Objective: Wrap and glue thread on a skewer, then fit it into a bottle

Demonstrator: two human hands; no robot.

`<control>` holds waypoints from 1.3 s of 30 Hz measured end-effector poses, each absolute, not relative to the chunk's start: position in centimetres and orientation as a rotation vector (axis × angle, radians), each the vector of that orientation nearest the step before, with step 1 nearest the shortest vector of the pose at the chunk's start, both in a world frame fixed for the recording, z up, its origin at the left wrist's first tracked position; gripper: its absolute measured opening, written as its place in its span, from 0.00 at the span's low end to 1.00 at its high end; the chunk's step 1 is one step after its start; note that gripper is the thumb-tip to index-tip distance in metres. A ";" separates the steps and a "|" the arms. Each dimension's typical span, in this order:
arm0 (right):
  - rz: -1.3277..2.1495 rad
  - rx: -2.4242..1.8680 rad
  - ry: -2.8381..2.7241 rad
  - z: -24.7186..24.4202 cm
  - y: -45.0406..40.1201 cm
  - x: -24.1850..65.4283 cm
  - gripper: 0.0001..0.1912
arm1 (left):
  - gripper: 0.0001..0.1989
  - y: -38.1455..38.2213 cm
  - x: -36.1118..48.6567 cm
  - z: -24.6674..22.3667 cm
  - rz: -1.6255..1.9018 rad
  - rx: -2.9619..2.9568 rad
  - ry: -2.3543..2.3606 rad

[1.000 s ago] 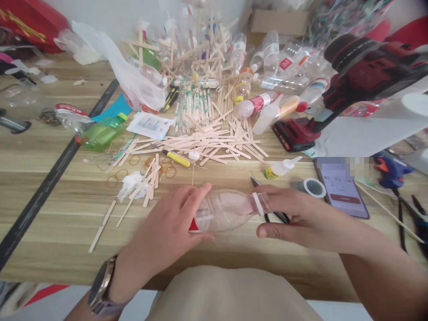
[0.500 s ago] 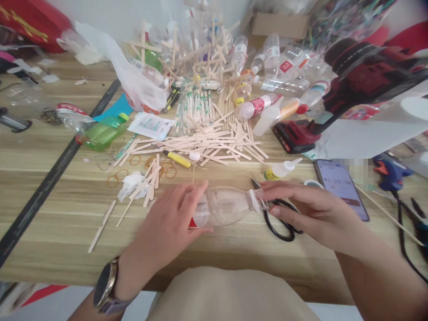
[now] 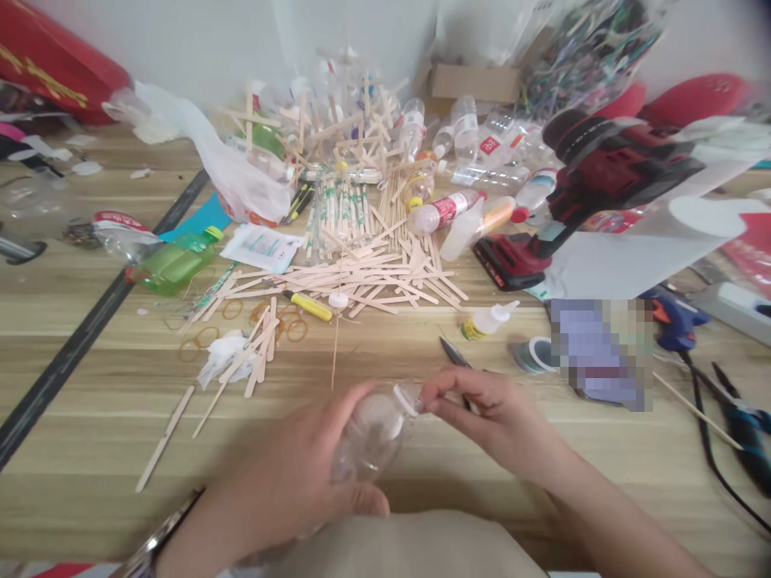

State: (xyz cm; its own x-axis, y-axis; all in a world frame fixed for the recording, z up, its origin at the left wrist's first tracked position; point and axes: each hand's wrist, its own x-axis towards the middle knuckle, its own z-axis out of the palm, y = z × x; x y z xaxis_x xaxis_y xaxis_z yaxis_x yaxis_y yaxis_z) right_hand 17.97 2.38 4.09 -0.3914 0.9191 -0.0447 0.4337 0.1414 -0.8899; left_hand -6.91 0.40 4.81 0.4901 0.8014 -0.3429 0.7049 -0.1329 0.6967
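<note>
One clear plastic bottle (image 3: 374, 437), between my hands; left hand (image 3: 301, 470) wrapped round its body; right hand (image 3: 482, 405) pinching its neck (image 3: 406, 399) at the open end; probably light, slippery, easily dented; best gripped gently below, firmly at the stiffer neck.

The left hand's grip (image 3: 289, 466), blurred, covers the side and lower part of the clear bottle (image 3: 378, 433) — its base cannot be seen. Whether the right hand's grip (image 3: 491, 411) pinches the bottle's rim or something small there cannot be told; behind it, part of the scissors (image 3: 453, 351) is hidden. The phone (image 3: 593, 353) is pixelated past reading, the print on the white packet (image 3: 262, 247) too small. The left edge cuts off the red bag (image 3: 60, 64) — the bottom edge, the watch (image 3: 164, 534).
</note>
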 end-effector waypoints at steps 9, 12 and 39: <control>1.288 -1.353 -1.782 2.5 1.4 16.8 0.05 | 0.26 2.5 -3.8 6.1 0.153 1.759 1.106; 1.230 -1.367 -1.763 2.1 1.1 16.9 0.05 | 0.15 2.8 -3.0 6.3 0.099 1.774 1.177; 0.814 -1.348 -2.116 3.0 2.2 17.4 0.06 | 0.09 4.4 -1.7 3.8 0.190 1.595 1.137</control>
State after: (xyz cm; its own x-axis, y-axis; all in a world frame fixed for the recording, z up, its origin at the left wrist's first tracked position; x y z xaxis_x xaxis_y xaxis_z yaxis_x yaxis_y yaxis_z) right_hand 17.40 2.19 2.96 -0.3856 0.9181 0.0914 0.6199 0.3312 -0.7113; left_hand -1.73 4.41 3.83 0.5238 0.7387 -0.4242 0.5604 0.0762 0.8247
